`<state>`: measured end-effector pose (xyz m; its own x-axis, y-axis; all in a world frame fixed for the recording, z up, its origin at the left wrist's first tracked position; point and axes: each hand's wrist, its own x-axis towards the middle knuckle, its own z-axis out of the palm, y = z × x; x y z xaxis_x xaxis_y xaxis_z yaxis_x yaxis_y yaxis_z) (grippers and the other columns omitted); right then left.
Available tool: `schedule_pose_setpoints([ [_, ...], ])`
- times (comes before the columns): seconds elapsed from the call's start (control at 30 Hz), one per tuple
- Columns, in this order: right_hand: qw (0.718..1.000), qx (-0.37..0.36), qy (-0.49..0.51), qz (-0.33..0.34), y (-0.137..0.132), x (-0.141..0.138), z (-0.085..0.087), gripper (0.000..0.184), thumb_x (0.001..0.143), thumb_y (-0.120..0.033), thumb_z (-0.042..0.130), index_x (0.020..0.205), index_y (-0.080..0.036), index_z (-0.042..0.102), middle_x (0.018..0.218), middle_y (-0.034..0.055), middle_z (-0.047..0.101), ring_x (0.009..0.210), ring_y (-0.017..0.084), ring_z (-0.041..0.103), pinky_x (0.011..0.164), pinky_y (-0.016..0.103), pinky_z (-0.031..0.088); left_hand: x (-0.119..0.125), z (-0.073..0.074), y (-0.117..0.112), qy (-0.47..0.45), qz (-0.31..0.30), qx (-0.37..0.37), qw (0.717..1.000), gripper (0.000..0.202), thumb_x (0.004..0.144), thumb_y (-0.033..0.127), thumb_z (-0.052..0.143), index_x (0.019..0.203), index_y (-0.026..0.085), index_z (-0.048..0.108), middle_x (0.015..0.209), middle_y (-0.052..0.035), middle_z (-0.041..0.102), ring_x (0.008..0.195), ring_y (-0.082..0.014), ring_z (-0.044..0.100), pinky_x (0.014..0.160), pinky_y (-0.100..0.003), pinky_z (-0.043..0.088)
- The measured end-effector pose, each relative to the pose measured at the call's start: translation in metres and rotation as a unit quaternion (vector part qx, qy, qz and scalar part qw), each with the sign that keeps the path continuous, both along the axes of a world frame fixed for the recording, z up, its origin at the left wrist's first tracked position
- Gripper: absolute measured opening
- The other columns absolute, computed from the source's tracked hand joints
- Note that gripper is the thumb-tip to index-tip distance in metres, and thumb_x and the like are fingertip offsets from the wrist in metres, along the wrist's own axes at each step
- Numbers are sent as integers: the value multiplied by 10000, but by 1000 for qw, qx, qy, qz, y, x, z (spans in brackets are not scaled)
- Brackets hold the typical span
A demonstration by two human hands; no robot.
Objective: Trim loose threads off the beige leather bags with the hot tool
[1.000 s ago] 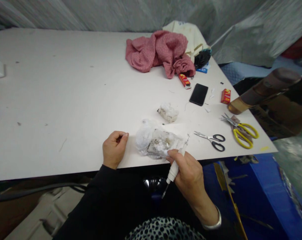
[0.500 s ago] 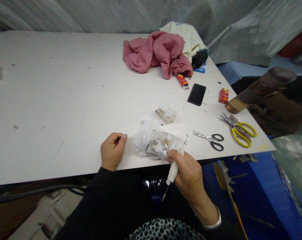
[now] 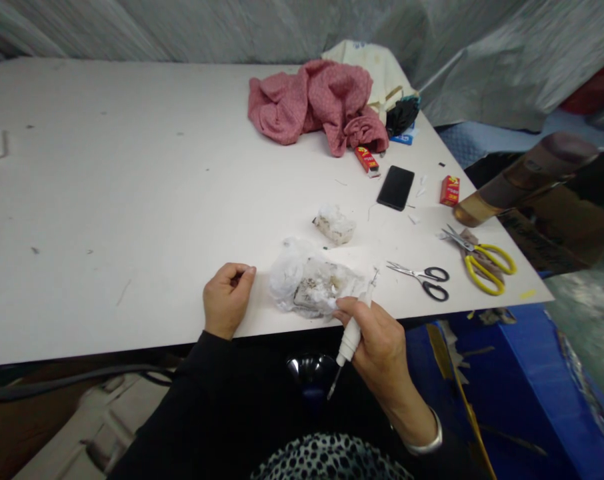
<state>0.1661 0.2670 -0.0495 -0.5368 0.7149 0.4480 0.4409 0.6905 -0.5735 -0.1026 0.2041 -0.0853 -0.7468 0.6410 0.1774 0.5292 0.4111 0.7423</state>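
My right hand is wrapped round a white-handled tool with a thin metal tip at each end. The upper tip points away over the table, the lower one toward my lap. My thumb and forefinger are beside the near right edge of a crumpled, translucent white plastic bag, which has dirty, dark-specked whitish material on it. To the left, my left hand rests on the table edge in a loose fist, apart from the bag. A smaller whitish, dirty lump lies just beyond.
Black-handled scissors and yellow-handled scissors lie on the right. Farther back are a phone, two small red boxes and a pink cloth. A tall brown bottle stands by the right edge.
The whole view has shifted slightly. Both hands, the tool and the bag keep about the same places relative to each other.
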Motion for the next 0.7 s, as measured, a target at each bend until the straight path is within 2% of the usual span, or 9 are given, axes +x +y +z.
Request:
schedule_pose_setpoints([
  [0.27,999,-45,16,-9,1,0,-1,90,999,-216,634,1061,-184,690,838,56,701,781,193,679,713,299,526,0,-2,0,-5,-1,3,1000,217,850,393,644,827,192,722,736,0,707,644,-151,604,663,-272,484],
  [0.5,988,-137,65,-6,7,2,-3,93,1008,-266,619,1018,-205,689,818,20,696,752,167,668,690,272,502,2,4,1,-9,-6,8,1000,236,846,405,625,792,190,706,706,8,682,630,-148,591,658,-268,477],
  [0.7,987,-138,84,15,11,4,-7,91,991,-263,634,1025,-205,694,837,19,701,764,166,670,703,277,512,1,-1,0,-20,-9,24,999,224,848,397,629,789,194,702,710,7,682,638,-149,585,667,-264,473],
])
